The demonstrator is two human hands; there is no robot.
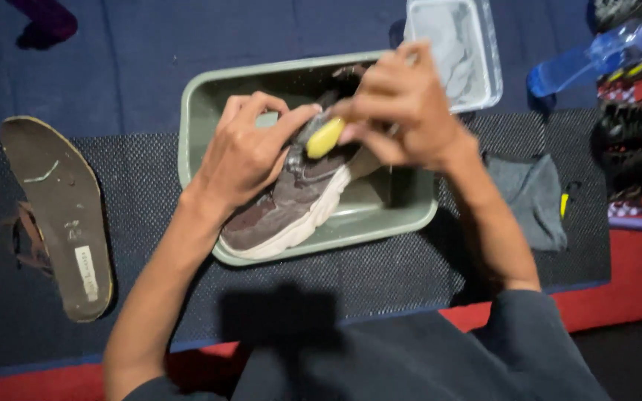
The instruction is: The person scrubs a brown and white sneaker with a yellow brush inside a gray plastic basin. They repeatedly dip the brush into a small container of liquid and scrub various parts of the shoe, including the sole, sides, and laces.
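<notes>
A brown suede-like shoe [291, 204] with a pale rubber sole lies tilted in a green plastic tub [202, 104]. The left hand [243, 152] curls its grip around the shoe's upper. The right hand [403, 104] pinches a yellow brush [325, 137] against it. The tub sits on a dark ribbed mat [143, 245], a flat insole [57, 215] well to its left, a grey cloth [533, 197] to its right.
</notes>
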